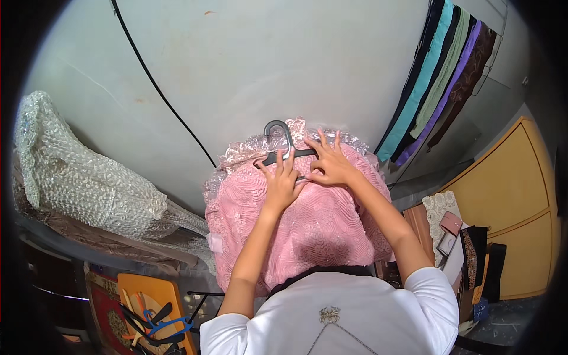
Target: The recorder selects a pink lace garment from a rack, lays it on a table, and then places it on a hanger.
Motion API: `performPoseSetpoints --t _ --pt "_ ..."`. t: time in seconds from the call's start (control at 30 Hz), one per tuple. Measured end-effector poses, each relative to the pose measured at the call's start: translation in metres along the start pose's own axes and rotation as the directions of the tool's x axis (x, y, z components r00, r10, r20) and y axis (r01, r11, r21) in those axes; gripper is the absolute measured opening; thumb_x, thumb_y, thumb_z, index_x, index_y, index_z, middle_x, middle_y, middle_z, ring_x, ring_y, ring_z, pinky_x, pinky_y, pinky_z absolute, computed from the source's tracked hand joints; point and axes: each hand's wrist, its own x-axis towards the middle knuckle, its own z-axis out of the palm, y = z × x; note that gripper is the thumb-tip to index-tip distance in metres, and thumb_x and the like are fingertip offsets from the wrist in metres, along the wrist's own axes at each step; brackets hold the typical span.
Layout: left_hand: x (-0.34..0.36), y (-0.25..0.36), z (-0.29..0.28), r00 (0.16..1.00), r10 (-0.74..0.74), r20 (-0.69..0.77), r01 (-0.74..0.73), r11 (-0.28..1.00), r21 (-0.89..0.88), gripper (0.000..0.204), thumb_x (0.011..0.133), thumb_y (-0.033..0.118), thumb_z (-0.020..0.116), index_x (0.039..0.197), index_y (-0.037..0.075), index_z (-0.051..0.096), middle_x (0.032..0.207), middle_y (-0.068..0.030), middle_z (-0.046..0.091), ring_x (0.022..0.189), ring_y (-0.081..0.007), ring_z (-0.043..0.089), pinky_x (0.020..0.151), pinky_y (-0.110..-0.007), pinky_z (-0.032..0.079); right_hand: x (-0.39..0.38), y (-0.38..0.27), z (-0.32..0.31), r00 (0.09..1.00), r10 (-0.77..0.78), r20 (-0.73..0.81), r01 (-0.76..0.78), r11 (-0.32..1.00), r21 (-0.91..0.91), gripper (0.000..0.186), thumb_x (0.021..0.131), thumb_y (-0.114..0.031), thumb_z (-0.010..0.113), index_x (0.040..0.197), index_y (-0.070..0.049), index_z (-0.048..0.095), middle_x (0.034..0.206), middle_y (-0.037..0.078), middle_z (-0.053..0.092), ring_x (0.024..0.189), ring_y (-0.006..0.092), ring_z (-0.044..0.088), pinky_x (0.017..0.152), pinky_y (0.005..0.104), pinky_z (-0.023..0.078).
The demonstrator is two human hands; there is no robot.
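Observation:
A pink, wavy-textured lace garment (242, 204) spreads in front of me, with shiny ruffled lace along its far edge. Over its upper part lies a black clothes hanger (269, 158), its hook pointing away from me. My left hand (283, 184) rests on the garment with fingers spread toward the hanger's bar, thumb reaching to the right. Beside it, my right hand (332, 165) has thumb and index finger pressed together near a small dark piece, the other fingers stretched over the hanger's right arm. What sits in that pinch is too small to tell.
At left hangs a whitish sequined garment (106, 189). Several hangers (160, 322) lie on an orange chair (171, 290) at lower left. Coloured cloths (423, 106) hang on the wall rack at upper right. A yellow wooden panel (503, 195) stands right, near a table with a white lace cloth (436, 219).

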Motion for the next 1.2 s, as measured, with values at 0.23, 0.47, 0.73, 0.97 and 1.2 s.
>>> performPoseSetpoints --t 0.23,0.47,0.73,0.97,1.2 --pt "0.004 -0.001 -0.005 0.990 -0.087 -0.109 0.083 0.996 -0.038 0.037 0.065 0.044 0.070 0.076 0.011 0.059 0.144 -0.0076 0.030 0.136 -0.0366 0.013 0.090 -0.076 -0.004 -0.001 0.006 -0.012 0.992 0.098 -0.084 -0.107 0.987 -0.120 0.042 0.073 -0.053 0.059 0.071 -0.012 0.068 0.139 0.013 0.034 0.135 0.0418 0.008 0.095 0.0729 -0.006" --pt "0.010 -0.006 -0.002 0.990 -0.121 -0.075 0.118 0.992 -0.049 0.031 0.073 0.041 0.066 0.066 0.011 0.064 0.144 -0.0082 0.029 0.135 -0.0408 0.013 0.088 -0.077 -0.004 -0.012 0.014 0.011 0.861 0.302 -0.408 -0.344 0.938 -0.033 0.022 0.079 -0.032 0.062 0.098 -0.022 0.066 0.142 0.012 0.027 0.134 0.0437 0.007 0.097 0.0704 -0.002" --pt "-0.001 0.005 0.019 0.938 -0.299 -0.176 0.294 0.954 -0.056 0.015 0.080 0.030 0.063 0.079 0.015 0.062 0.145 -0.0130 0.027 0.134 -0.0456 0.010 0.085 -0.079 -0.004 -0.069 0.027 0.044 0.947 0.319 -0.037 -0.321 0.944 -0.077 0.048 0.086 -0.044 0.047 0.130 -0.026 0.045 0.145 0.006 0.027 0.135 0.0356 0.016 0.095 0.0716 0.000" --pt "0.002 0.014 0.018 0.992 0.021 -0.125 -0.012 0.997 0.073 0.023 0.083 0.029 0.058 0.104 0.027 0.065 0.146 -0.0068 0.025 0.138 -0.0342 0.002 0.093 -0.072 -0.010 -0.078 0.027 0.027 0.922 0.326 -0.210 -0.353 0.930 -0.105 0.054 0.087 -0.041 0.045 0.136 -0.018 0.037 0.146 0.016 0.020 0.133 0.0432 0.017 0.102 0.0642 0.002" --pt "0.011 0.009 0.029 0.993 -0.113 -0.033 0.115 0.991 0.065 0.026 0.085 0.033 0.053 0.108 0.033 0.064 0.145 -0.0124 0.025 0.138 -0.0337 0.006 0.091 -0.073 -0.011 -0.077 0.076 0.031 0.122 0.951 -0.283 -0.986 0.149 0.075 0.059 0.088 -0.047 0.038 0.139 -0.017 0.031 0.146 0.020 0.017 0.133 0.0446 0.014 0.095 0.0720 0.001"
